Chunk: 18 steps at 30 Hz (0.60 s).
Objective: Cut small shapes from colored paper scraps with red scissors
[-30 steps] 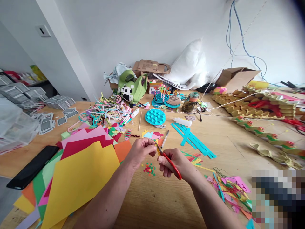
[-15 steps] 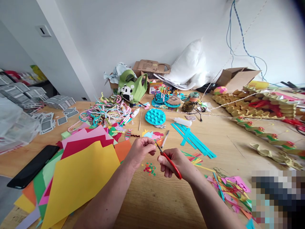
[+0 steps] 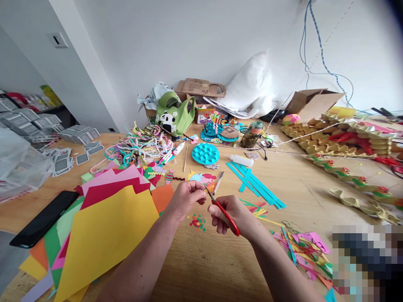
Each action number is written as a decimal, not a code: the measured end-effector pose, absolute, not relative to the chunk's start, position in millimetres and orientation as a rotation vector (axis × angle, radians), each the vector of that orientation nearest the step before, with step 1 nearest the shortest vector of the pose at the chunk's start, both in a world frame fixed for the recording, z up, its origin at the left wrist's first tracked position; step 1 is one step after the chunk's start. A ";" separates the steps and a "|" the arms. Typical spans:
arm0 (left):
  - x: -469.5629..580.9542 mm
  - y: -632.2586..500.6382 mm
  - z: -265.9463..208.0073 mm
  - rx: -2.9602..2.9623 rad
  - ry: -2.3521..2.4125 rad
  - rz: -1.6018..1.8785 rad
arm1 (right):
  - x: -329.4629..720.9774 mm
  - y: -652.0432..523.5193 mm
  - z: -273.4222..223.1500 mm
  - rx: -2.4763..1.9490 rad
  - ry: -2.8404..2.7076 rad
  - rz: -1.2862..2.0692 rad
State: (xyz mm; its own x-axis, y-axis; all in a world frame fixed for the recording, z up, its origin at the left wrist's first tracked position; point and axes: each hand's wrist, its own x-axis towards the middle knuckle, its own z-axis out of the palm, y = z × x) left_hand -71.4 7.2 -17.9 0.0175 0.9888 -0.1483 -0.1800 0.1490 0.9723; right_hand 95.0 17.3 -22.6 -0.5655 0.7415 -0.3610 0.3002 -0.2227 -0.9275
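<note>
My right hand (image 3: 229, 213) is closed round a pair of red-handled scissors (image 3: 232, 223), its blades pointing up and left toward my left fingertips. My left hand (image 3: 189, 199) is pinched close to the blade tips; a tiny yellowish scrap seems to show there, too small to name. Just under the two hands, a small heap of coloured paper dots (image 3: 197, 222) lies on the wooden table. Beyond them are paper fish shapes (image 3: 204, 178), a pen (image 3: 218, 183) and a blue disc with a woven-looking lattice (image 3: 205, 154).
Coloured paper sheets (image 3: 110, 235) and a black phone (image 3: 44, 219) lie at left. Blue paper strips (image 3: 256, 186), a glue bottle (image 3: 242, 160) and paper scraps (image 3: 307, 251) are at right. Egg cartons (image 3: 340, 138), a jar (image 3: 252, 135) and a green panda bag (image 3: 175, 115) stand farther back.
</note>
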 end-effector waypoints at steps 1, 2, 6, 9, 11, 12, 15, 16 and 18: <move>-71.2 7.3 -18.5 0.965 1.137 1.179 | 95.0 17.4 -23.3 -1.232 -1.703 1.848; -71.0 7.4 -19.1 0.963 1.135 1.180 | 95.1 17.5 -24.0 -1.231 -1.703 1.847; -70.7 7.7 -20.9 0.974 1.137 1.173 | 96.1 17.9 -25.6 -1.223 -1.717 1.836; -71.3 7.6 -21.2 0.995 1.142 1.157 | 96.7 18.4 -25.4 -1.211 -1.738 1.829; -72.1 7.4 -21.3 1.009 1.137 1.148 | 96.8 18.7 -24.8 -1.210 -1.752 1.822; -72.4 7.3 -21.4 1.013 1.134 1.145 | 96.8 18.8 -24.6 -1.212 -1.757 1.820; -73.5 7.2 -22.0 1.006 1.126 1.139 | 96.5 18.2 -23.4 -1.231 -1.744 1.827; -73.7 7.3 -22.2 1.000 1.122 1.140 | 96.4 17.8 -22.9 -1.240 -1.736 1.830; -74.2 7.6 -22.6 0.985 1.112 1.143 | 96.2 17.1 -21.6 -1.257 -1.717 1.833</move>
